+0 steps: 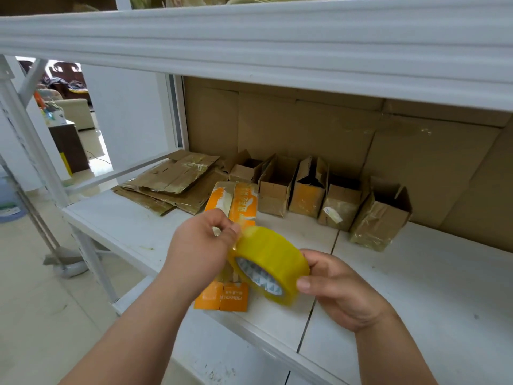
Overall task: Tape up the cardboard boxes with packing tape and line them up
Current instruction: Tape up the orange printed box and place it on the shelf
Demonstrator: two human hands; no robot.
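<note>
A yellow roll of packing tape (270, 259) is held above the white shelf (416, 287). My right hand (337, 290) grips the roll from the right side. My left hand (202, 245) pinches the tape's loose end at the roll's upper left edge. Under the hands lies an orange and white flattened box (236, 201), stretched from near the shelf's front edge toward the back. Several small brown cardboard boxes (308, 190) stand in a row along the back, open at the top.
A pile of flattened brown cardboard (172, 184) lies at the back left of the shelf. Cardboard sheets (347, 134) line the back wall. A white shelf beam (249, 45) hangs overhead. Left of the rack is tiled floor (33, 301).
</note>
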